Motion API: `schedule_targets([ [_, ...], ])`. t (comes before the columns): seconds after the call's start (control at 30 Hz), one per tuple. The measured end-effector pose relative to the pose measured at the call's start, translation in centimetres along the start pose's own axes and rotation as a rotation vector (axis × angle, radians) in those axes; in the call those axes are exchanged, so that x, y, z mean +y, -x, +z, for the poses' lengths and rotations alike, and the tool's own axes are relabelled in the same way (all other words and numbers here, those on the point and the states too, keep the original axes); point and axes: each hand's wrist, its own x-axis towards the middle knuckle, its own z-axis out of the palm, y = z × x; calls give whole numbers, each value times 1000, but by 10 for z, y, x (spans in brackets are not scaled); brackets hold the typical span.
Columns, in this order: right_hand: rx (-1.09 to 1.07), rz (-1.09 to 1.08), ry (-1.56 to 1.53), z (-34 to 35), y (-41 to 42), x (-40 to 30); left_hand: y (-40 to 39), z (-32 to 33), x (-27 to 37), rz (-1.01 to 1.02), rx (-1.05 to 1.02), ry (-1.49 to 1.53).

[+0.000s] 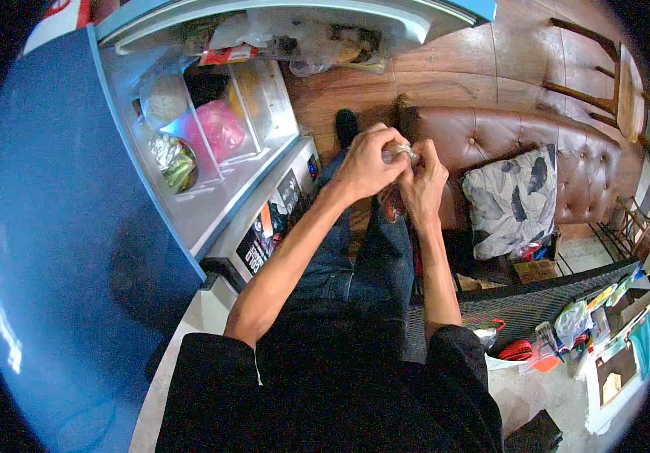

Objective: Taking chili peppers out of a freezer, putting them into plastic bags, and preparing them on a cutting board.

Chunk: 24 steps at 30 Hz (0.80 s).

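Note:
Both my hands are together in front of me, pinching the gathered neck of a small clear plastic bag (394, 210) that hangs below them. Dark reddish contents show through the plastic, but what they are I cannot tell. My left hand (374, 160) curls around the twisted top from the left side. Close against it, my right hand (425, 178) grips the same plastic from the right. To my left, an open blue refrigerator (53, 187) shows a pink plastic bag (218, 129), a whitish bag (163, 101) and wrapped green vegetables (175, 164) on clear shelves.
The refrigerator's open door (279, 12) holds bagged items (330, 48). Ahead on the right stands a tufted brown leather sofa (489, 127) with a leaf-patterned cushion (511, 201). A black mesh panel (500, 317) and a shelf area with assorted goods (576, 323) are at my right.

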Motion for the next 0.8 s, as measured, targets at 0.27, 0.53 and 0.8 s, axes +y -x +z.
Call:
schedule_targets([
  [0.27, -200, 56, -56, -9, 2, 0, 3, 0, -17, -177, -3, -9],
  [0.53, -301, -27, -354, -3, 0, 42, 3, 9, -15, -374, -32, -136],
  [0.8, -215, 147, -418, -10, -4, 42, 8, -16, -28, -367, -227, 766],
])
